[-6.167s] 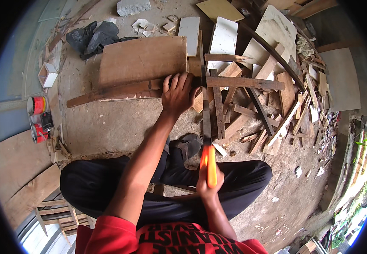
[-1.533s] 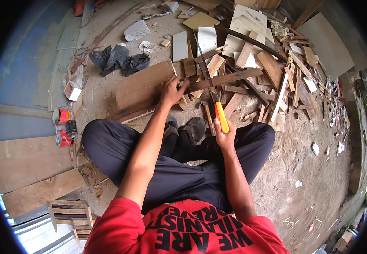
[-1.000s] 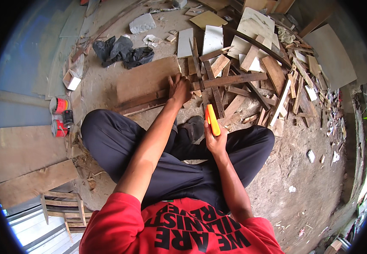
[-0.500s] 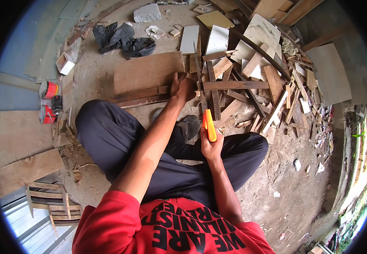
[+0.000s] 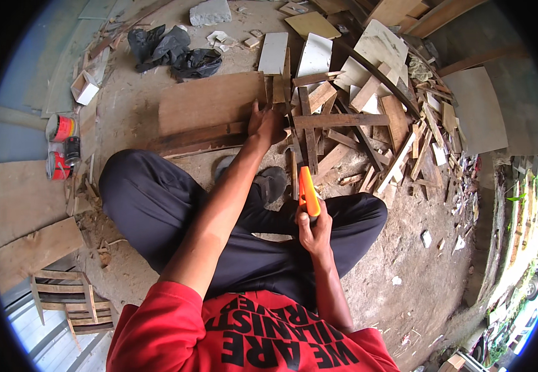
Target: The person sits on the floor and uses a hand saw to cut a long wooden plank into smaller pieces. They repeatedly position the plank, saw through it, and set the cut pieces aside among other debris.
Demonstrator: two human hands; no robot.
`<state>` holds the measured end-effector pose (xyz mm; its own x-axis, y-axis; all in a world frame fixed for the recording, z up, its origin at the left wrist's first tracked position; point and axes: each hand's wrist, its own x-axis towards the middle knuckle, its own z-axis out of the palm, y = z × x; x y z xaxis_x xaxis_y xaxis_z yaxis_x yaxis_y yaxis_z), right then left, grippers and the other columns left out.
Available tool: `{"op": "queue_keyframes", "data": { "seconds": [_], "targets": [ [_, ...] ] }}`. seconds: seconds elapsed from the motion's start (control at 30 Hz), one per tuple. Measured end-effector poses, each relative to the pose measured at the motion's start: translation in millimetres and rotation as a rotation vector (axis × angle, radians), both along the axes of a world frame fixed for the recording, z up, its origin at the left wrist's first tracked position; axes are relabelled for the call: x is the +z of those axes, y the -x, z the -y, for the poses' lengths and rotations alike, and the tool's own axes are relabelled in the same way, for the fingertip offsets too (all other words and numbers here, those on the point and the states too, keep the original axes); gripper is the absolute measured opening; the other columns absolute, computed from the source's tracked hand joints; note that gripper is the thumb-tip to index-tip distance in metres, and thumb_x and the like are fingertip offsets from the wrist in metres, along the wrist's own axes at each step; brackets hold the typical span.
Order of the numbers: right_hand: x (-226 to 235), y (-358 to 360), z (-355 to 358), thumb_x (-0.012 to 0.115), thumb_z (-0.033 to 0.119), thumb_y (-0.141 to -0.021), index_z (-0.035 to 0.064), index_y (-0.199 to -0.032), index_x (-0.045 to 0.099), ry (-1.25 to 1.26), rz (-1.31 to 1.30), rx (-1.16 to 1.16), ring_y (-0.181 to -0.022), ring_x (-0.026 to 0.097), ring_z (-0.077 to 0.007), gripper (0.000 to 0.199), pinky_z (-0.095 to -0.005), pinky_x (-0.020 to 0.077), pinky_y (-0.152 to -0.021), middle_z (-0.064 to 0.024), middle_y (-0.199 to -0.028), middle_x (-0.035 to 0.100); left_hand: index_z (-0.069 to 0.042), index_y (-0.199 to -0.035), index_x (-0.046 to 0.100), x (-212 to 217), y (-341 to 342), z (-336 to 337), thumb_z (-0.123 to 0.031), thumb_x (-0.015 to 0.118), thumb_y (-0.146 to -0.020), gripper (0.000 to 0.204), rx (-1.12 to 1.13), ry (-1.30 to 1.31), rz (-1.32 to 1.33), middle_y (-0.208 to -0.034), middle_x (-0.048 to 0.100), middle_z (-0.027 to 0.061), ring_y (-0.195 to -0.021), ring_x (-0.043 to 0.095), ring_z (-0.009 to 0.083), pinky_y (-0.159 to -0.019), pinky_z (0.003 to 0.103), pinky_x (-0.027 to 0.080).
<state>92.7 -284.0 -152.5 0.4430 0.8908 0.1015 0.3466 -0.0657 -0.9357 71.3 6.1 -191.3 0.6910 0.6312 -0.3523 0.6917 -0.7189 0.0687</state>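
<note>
A hand saw with an orange handle (image 5: 309, 193) is gripped in my right hand (image 5: 314, 229), just in front of my right shin. Its thin dark blade (image 5: 290, 99) points away from me and is seen nearly edge-on. My left hand (image 5: 267, 124) is closed on a dark wooden strip (image 5: 207, 132), close beside the blade. Where its fingers wrap the wood is partly hidden. Right of the blade, a brown wooden strip (image 5: 343, 120) lies across other pieces; whether it is the same strip cannot be told. A brown board (image 5: 210, 102) lies flat beyond the dark strip.
Scrap wood (image 5: 399, 124) is heaped at the right, with white panels (image 5: 314, 56) behind. Black plastic bags (image 5: 173, 53) and a stone block (image 5: 210, 12) lie at the far left. Red cans (image 5: 59, 128) stand at the left wall. My crossed legs (image 5: 151, 204) frame the near side.
My right hand has drawn the saw slightly toward me. The left hand stays at the wood, while the whole view has shifted a little.
</note>
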Motion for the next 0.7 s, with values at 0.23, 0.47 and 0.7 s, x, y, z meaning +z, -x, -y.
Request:
{"op": "queue_keyframes", "data": {
  "seconds": [0.23,0.47,0.7],
  "targets": [
    [0,9,6,0.066,0.009,-0.092,-0.0011,-0.098,0.059,-0.041,-0.04,-0.205,-0.054,0.047,-0.0086,0.014,-0.0256,0.0417,-0.052,-0.0052,-0.062,0.051,-0.008,-0.119,0.066,-32,12,3,-0.037,0.072,-0.078,0.05,0.013,-0.233,0.334,-0.132,0.059,0.0104,-0.134,0.044,0.0217,-0.116,0.058,0.022],
    [-12,21,-21,0.068,0.005,-0.09,-0.0002,-0.091,0.061,-0.108,-0.098,-0.287,-0.051,0.046,-0.0071,0.009,-0.0253,0.0402,-0.049,-0.0064,-0.059,0.051,-0.005,-0.121,0.059,-73,34,-38,-0.04,0.08,-0.071,0.065,-0.176,-0.564,0.56,-0.129,0.054,0.0102,-0.129,0.045,0.0256,-0.112,0.055,0.027],
    [-11,15,-17,0.069,0.016,-0.092,-0.0005,-0.084,0.058,0.04,-0.328,-0.209,-0.06,0.048,-0.0059,0.021,-0.0252,0.0403,-0.053,-0.0013,-0.062,0.054,-0.006,-0.11,0.057,-15,55,-25,-0.046,0.072,-0.082,0.052,0.039,-0.149,0.725,-0.11,0.058,0.0105,-0.111,0.054,0.0297,-0.094,0.047,0.039]
  ]
}}
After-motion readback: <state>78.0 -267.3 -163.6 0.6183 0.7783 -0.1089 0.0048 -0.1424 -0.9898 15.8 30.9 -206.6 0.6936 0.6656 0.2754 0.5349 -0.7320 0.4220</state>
